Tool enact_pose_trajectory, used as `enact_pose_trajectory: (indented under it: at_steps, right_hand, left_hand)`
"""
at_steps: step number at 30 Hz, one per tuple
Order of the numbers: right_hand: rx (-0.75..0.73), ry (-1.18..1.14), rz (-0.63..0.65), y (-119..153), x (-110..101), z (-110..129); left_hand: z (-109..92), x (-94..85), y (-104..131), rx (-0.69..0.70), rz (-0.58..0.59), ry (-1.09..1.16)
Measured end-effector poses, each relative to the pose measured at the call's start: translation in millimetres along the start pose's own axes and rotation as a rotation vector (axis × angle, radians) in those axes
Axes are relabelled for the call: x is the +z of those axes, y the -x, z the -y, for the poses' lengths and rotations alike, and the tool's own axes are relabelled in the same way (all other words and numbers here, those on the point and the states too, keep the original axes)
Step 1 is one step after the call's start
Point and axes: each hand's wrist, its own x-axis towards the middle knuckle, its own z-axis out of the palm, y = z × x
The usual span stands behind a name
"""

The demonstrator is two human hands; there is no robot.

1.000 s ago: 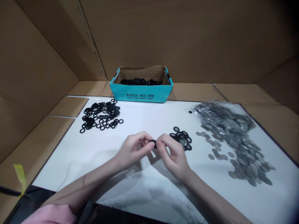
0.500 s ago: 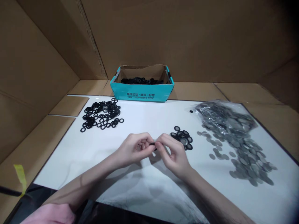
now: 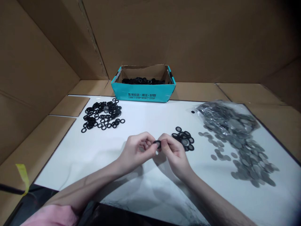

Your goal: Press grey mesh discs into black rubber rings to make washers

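Note:
A small black ring with a grey centre (image 3: 157, 144) is pinched between both hands above the white table. My left hand (image 3: 140, 150) grips its left side with thumb and fingers. On its right side, my right hand (image 3: 174, 153) has thumb and forefinger closed on it. Just beyond my right hand lies a small pile of black rings with grey centres (image 3: 185, 135). Open black rings (image 3: 104, 116) are heaped at the left. Loose grey discs (image 3: 254, 160) spread across the right, partly beneath a clear plastic bag of discs (image 3: 225, 117).
A turquoise box (image 3: 144, 93) holding black rings stands at the back centre. Cardboard walls (image 3: 188, 37) surround the white table (image 3: 145, 116). A small black piece (image 3: 192, 112) lies left of the bag. Yellow tape (image 3: 23, 175) hangs on a dark rod at lower left.
The ring between my fingers has tilted, so its face with the grey centre now shows. My fingers have shifted slightly around it.

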Motion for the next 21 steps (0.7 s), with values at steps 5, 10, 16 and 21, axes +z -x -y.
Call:
enact_pose_trajectory:
  at_steps: [5, 10, 16, 21]
  right_hand:
    - [-0.102, 0.078, -0.015, -1, -3, 2]
    - [-0.201, 0.111, -0.022, -2, -4, 2]
    - [-0.301, 0.103, -0.051, 0, -5, 7]
    - [-0.341, 0.116, -0.056, 1, -6, 15]
  left_hand:
    - [0, 0.5, 0, 0.057, -0.005, -0.063]
    - [0, -0.7, 2, 0.116, 0.019, -0.109]
    - [-5, 0.8, 6, 0.137, 0.055, -0.013]
    - [-5, 3.4, 9, 0.167, 0.056, 0.037]
